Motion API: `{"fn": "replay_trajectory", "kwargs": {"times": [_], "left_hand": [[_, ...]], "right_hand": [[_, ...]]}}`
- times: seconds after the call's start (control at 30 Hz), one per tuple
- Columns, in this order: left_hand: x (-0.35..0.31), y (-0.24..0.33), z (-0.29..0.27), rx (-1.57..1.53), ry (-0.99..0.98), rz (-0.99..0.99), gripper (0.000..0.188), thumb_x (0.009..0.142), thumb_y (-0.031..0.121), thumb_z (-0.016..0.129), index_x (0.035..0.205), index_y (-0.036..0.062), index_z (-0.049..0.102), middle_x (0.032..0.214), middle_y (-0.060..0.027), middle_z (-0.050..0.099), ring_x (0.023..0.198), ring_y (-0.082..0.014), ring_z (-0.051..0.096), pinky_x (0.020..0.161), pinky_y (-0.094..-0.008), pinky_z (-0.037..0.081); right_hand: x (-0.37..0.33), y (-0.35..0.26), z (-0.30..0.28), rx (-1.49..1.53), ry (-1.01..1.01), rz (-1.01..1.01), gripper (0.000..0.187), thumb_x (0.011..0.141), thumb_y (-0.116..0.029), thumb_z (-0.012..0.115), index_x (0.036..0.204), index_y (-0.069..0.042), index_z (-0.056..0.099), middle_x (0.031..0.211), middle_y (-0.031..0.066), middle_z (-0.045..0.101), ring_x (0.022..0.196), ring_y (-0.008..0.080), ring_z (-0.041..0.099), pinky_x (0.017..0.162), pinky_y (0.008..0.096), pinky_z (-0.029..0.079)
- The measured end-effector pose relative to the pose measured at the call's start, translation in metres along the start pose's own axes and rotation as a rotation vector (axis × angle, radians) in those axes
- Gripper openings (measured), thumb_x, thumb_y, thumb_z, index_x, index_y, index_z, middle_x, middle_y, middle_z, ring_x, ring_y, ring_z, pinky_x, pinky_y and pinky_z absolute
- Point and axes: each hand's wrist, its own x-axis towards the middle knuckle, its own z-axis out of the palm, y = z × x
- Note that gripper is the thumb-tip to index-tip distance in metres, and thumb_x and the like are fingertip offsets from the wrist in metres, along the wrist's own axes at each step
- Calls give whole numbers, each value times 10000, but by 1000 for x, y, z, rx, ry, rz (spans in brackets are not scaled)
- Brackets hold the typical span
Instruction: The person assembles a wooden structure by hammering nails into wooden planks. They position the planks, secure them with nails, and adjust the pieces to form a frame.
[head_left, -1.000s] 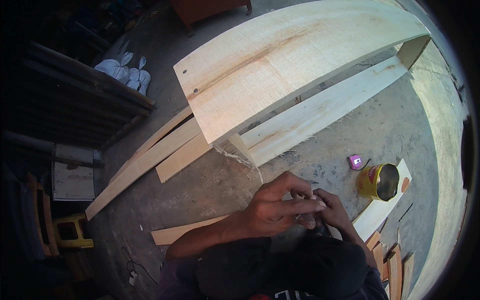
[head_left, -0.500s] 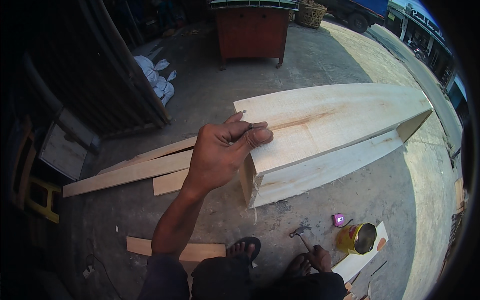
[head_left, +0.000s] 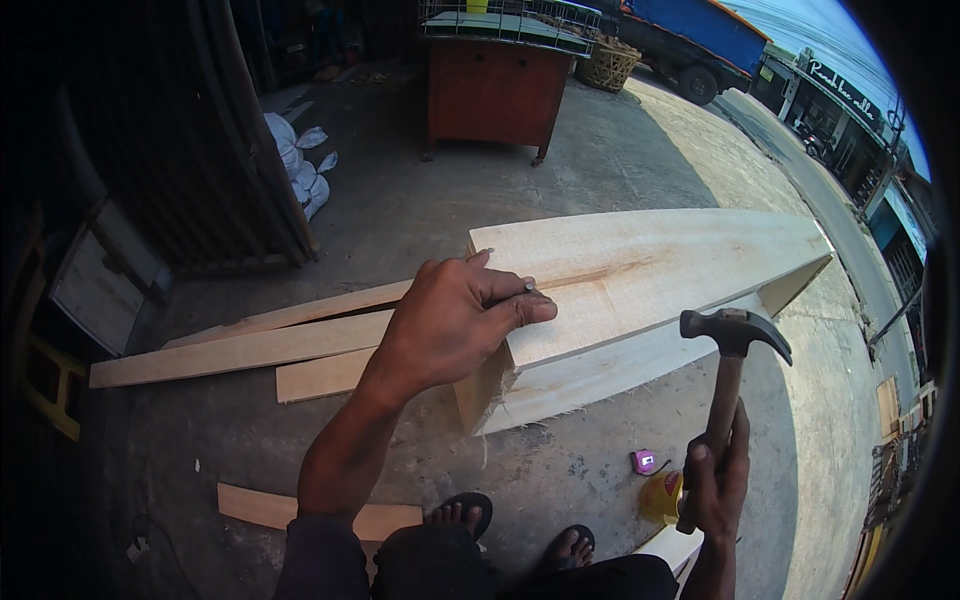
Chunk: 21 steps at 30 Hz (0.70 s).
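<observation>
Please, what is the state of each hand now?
Left hand: closed in a pinch at the wooden board; anything held cannot be told.
Right hand: closed, holding the hammer.

I have a stained grey concrete floor (head_left: 390, 225) under me, mostly in shade, with a sunlit strip (head_left: 832, 400) along my right. To my left stands a dark ribbed wall (head_left: 190, 150), white sacks (head_left: 297, 170) slumped by its far end; a pale panel (head_left: 110, 270) and a yellow stool (head_left: 75, 400) sit dimly nearer me. Ahead is a red cabinet (head_left: 490, 100) on casters, a wire rack (head_left: 510, 30) on top, a woven basket (head_left: 608, 65) nearby. Beyond, I see a blue-covered truck (head_left: 690, 30), a road (head_left: 850, 205), shopfronts (head_left: 845, 125) and bright sky (head_left: 800, 30).
</observation>
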Motion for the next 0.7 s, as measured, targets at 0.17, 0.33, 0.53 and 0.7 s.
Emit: {"fn": "replay_trajectory", "kwargs": {"times": [0.17, 0.33, 0.53, 0.7], "left_hand": [[-3, 1, 1, 28, 19, 69, 141, 898, 169, 776, 1001, 79, 807, 960, -167, 779, 1028, -245, 754, 1234, -540, 301], [-3, -4, 0, 20, 16, 61, 113, 877, 111, 779, 980, 75, 810, 890, -147, 784, 864, -236, 777, 1236, -556, 285], [-5, -8, 3, 15, 54, 154, 131, 862, 107, 783, 988, 80, 809, 908, -146, 785, 851, -259, 779, 1234, -570, 274], [-4, -11, 5, 4, 66, 106, 138, 854, 103, 788, 990, 92, 809, 963, -151, 783, 960, -254, 770, 1242, -570, 260]], "right_hand": [[22, -68, 1, -20, -77, -364, 678, 1000, -176, 587, 1554, 47, 265, 766, 122, 645, 646, 174, 636, 606, 342, 503], [44, -110, 0, -585, -456, -508, 690, 970, -111, 615, 1574, -62, 285, 876, 229, 703, 675, 418, 699, 601, 429, 543], [44, -120, 8, -171, -203, -399, 633, 1007, -145, 594, 1572, -86, 315, 887, 272, 700, 715, 415, 722, 629, 471, 559], [49, -123, 13, -335, -256, -432, 607, 1013, -150, 579, 1559, -82, 322, 825, 234, 665, 713, 406, 683, 643, 478, 538]]}}
